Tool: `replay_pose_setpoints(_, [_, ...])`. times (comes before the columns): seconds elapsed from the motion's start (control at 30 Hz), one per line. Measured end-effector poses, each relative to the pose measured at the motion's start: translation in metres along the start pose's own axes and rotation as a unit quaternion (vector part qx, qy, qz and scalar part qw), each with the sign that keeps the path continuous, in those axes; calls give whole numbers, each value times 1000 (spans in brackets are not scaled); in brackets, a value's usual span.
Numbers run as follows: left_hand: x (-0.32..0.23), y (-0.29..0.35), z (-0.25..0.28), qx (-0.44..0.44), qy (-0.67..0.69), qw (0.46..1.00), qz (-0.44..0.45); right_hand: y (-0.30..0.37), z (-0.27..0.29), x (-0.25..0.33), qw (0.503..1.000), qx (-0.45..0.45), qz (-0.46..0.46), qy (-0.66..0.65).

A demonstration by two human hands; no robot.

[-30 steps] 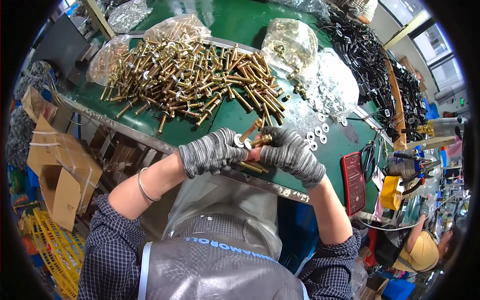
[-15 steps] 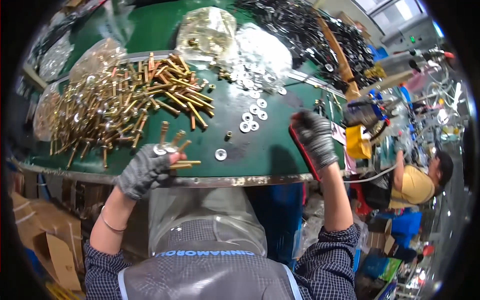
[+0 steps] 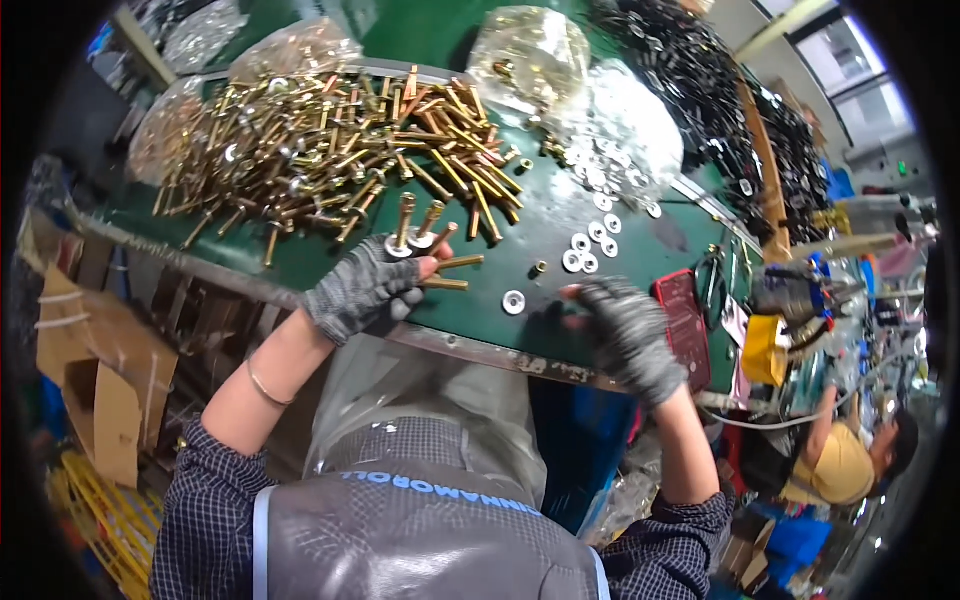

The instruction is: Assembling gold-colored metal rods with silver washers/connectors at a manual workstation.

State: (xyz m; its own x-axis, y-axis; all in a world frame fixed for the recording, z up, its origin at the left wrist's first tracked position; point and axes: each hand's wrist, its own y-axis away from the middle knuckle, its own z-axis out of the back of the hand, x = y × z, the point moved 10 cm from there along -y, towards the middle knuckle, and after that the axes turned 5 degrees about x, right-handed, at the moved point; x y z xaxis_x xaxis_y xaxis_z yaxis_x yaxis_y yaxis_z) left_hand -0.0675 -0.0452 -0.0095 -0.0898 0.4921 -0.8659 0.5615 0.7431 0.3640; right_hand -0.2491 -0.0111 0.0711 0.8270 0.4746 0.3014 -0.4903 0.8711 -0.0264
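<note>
My left hand (image 3: 365, 290), in a grey knit glove with bare fingertips, is closed around several brass-coloured bolts (image 3: 452, 284). Silver washers (image 3: 422, 241) sit on some of those bolts. My right hand (image 3: 630, 335), gloved alike, hovers over the green table with thumb and forefinger apart and nothing visible between them. Closest to its fingertips are a lone washer (image 3: 513, 302) and a small brass nut (image 3: 540, 267). A red phone-like slab (image 3: 683, 325) lies just right of that hand. Loose washers (image 3: 573, 261) are scattered farther back.
A big heap of brass bolts (image 3: 290, 150) covers the left of the table. Behind are clear bags of nuts (image 3: 530, 60) and washers (image 3: 640, 130). Black parts (image 3: 680, 60) pile up along a wooden strip (image 3: 768, 170). Another person (image 3: 840, 460) is at far right.
My right hand has come off the red slab and moved left toward the lone washer. My left hand keeps its bolts. The whole view has shifted and turned.
</note>
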Motion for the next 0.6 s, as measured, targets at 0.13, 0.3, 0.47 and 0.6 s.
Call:
replay_pose_setpoints(0.13, [-8,6,-6,-15,28,999,-1,-31,-38,42,993,83,51,64])
replay_pose_setpoints(0.3, [3,-1,-16,10,29,999,30,-35,-24,34,998,-1,41,-42])
replay_pose_setpoints(0.47, [0,-11,-27,40,-19,999,-8,-43,-32,3,845,49,-151,-510])
replay_pose_setpoints(0.6, [-11,-9,-32,73,-73,994,-27,-47,-47,9,761,111,-174,-615])
